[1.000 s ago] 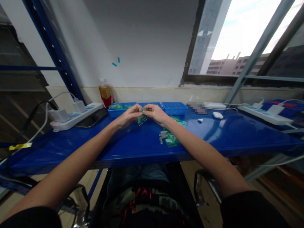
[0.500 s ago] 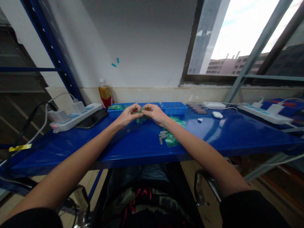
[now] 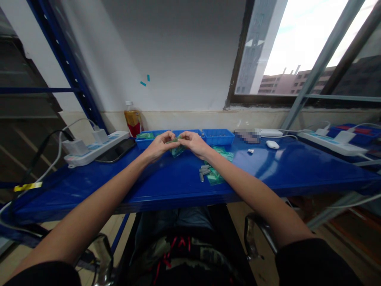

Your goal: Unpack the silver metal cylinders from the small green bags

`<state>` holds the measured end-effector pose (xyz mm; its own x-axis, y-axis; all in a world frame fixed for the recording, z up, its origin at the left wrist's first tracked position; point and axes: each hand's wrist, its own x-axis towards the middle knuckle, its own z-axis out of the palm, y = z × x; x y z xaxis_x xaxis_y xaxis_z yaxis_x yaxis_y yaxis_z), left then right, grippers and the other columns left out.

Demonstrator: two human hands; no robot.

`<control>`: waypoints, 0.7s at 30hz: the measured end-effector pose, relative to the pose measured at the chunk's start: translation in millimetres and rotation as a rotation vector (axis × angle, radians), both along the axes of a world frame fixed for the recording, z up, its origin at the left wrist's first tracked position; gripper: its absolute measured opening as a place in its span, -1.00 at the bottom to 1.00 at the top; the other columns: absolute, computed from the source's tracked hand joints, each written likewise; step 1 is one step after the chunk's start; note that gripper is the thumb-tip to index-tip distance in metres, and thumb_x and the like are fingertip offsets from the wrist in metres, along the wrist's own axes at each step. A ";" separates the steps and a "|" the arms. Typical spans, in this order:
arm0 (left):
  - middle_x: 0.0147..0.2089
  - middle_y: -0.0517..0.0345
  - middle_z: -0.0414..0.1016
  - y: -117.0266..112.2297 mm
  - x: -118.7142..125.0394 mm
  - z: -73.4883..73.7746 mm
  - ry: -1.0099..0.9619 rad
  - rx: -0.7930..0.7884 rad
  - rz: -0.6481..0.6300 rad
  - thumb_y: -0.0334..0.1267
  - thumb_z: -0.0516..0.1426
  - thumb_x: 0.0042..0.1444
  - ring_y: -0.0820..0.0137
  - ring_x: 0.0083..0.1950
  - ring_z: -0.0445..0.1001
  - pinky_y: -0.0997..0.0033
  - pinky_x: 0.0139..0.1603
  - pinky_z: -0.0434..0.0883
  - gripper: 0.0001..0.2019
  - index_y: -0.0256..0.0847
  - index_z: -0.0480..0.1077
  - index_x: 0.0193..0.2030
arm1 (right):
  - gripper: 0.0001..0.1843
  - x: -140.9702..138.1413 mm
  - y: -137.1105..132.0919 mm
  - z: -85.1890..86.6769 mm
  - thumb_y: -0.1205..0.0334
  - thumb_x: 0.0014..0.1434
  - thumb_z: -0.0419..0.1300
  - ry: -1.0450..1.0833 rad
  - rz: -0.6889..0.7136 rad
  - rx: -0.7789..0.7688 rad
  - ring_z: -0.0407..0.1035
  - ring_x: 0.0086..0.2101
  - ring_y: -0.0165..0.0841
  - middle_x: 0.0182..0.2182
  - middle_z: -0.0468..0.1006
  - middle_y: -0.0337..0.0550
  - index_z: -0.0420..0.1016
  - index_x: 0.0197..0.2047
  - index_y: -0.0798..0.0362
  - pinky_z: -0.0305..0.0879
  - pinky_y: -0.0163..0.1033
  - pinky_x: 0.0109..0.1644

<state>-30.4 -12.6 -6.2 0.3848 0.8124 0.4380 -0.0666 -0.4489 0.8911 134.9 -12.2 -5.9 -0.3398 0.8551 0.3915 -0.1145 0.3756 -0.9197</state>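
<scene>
Between my two hands is a small green plastic bag (image 3: 177, 151), held up above the blue table in front of the bins. My left hand (image 3: 160, 145) pinches its upper left edge, fingers closed. On the other side my right hand (image 3: 193, 143) grips the top edge between thumb and fingers. Whether anything is inside the bag I cannot tell. Several small grey cylinders (image 3: 204, 171) lie on the table below my right wrist. Beside them, more green plastic bags (image 3: 214, 176) are spread out, partly covered by my right forearm.
Blue bins (image 3: 218, 137) line the back of the table (image 3: 166, 186); the left one contains green bags (image 3: 145, 136). A drink bottle (image 3: 133, 121), a phone (image 3: 116, 151) and a power strip (image 3: 97, 149) are at left. A white earphone case (image 3: 272, 144), an earbud (image 3: 250, 151) and another strip (image 3: 333, 143) are at right.
The view has shifted very slightly. Both hands keep hold of the green bag in nearly the same place, and the things on the table have not moved.
</scene>
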 end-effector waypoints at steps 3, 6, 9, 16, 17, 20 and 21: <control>-0.44 0.30 0.31 3.5 -1.8 -2.1 0.008 0.001 0.009 -0.23 0.34 -0.16 0.54 -0.41 0.29 0.52 -0.38 0.21 -0.68 -0.23 0.25 -0.41 | -0.78 -0.6 1.4 -0.7 0.23 -0.10 0.31 0.008 -0.018 0.005 0.24 -0.49 -0.51 -0.53 0.39 -0.33 0.36 -0.41 0.12 0.16 -0.34 -0.36; -0.44 0.30 0.31 4.2 -1.9 -3.0 -0.012 -0.025 0.019 -0.24 0.34 -0.17 0.54 -0.41 0.30 0.53 -0.37 0.20 -0.67 -0.24 0.25 -0.42 | -0.75 -0.9 1.3 -0.5 0.20 -0.11 0.33 0.017 -0.024 -0.004 0.25 -0.48 -0.51 -0.52 0.41 -0.32 0.36 -0.41 0.11 0.18 -0.34 -0.34; -0.43 0.31 0.33 2.1 0.1 -3.1 -0.072 -0.078 0.004 -0.27 0.35 -0.18 0.55 -0.40 0.32 0.55 -0.38 0.21 -0.67 -0.23 0.26 -0.41 | -0.73 -0.7 0.2 0.0 0.19 -0.11 0.33 0.024 -0.013 -0.007 0.26 -0.48 -0.51 -0.52 0.42 -0.33 0.35 -0.40 0.11 0.18 -0.35 -0.34; -0.45 0.32 0.35 -3.8 4.6 -0.5 -0.125 -0.148 -0.005 -0.35 0.34 -0.19 0.56 -0.43 0.33 0.54 -0.41 0.22 -0.70 -0.22 0.26 -0.43 | -0.79 0.4 -0.9 1.1 0.23 -0.08 0.28 -0.007 -0.025 -0.014 0.22 -0.50 -0.52 -0.53 0.39 -0.33 0.36 -0.39 0.11 0.14 -0.35 -0.37; -0.46 0.32 0.35 -4.3 5.1 -0.1 -0.132 -0.156 -0.004 -0.35 0.34 -0.19 0.56 -0.43 0.33 0.54 -0.42 0.22 -0.70 -0.22 0.27 -0.43 | -0.79 0.4 -0.8 1.4 0.23 -0.08 0.28 -0.012 -0.030 -0.014 0.23 -0.49 -0.51 -0.53 0.39 -0.33 0.36 -0.39 0.11 0.13 -0.35 -0.37; -0.48 0.32 0.35 -4.7 7.3 -0.4 -0.154 -0.176 0.001 -0.35 0.35 -0.22 0.56 -0.45 0.33 0.54 -0.44 0.21 -0.69 -0.22 0.26 -0.44 | -0.79 0.0 -0.5 1.7 0.22 -0.08 0.28 -0.022 -0.042 -0.015 0.23 -0.48 -0.50 -0.53 0.37 -0.33 0.35 -0.39 0.10 0.13 -0.34 -0.37; -0.48 0.32 0.35 -4.3 7.9 -1.1 -0.158 -0.179 0.001 -0.34 0.36 -0.22 0.56 -0.46 0.33 0.54 -0.45 0.21 -0.68 -0.22 0.26 -0.44 | -0.79 -0.4 -0.2 1.6 0.22 -0.08 0.29 -0.020 -0.047 -0.016 0.23 -0.48 -0.50 -0.53 0.36 -0.33 0.34 -0.39 0.10 0.13 -0.34 -0.37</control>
<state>-22.4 -17.0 -7.4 0.3217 0.8829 0.3419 -0.2113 -0.2850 0.9349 134.5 -12.5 -4.3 -0.3068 0.8765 0.3711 -0.0788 0.3652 -0.9276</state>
